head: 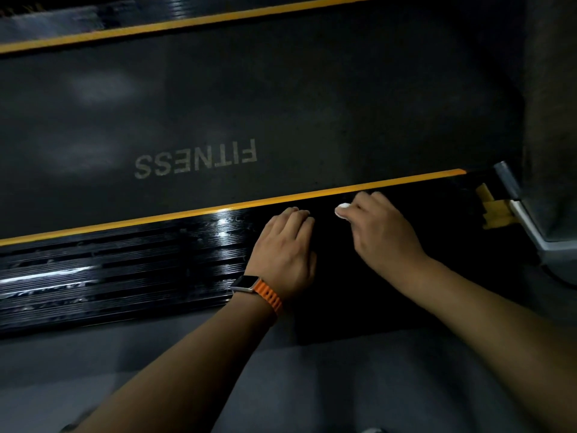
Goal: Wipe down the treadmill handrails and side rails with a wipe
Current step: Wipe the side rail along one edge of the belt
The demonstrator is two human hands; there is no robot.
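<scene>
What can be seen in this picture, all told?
Treadmill belt: one, dark grey, white FITNESS lettering, centre.
Near side rail: one, black ribbed, yellow edge stripe, under the hands.
Far side rail: one, black, yellow stripe, top.
Frame end: one, silver-grey, right.
Floor: grey, bottom.
Wipe: one, white, in the right hand.
Watch: one, orange strap, left wrist.
Left hand: rests on the near rail.
Right hand: holds the wipe.

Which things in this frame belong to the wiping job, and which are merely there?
Job: small white wipe, pinched in the right hand; glossy black ribbed near side rail, with the left hand resting on it; far black side rail.
Merely there: dark grey belt printed FITNESS; orange-strapped wristwatch; grey metal frame base; grey floor.
</scene>
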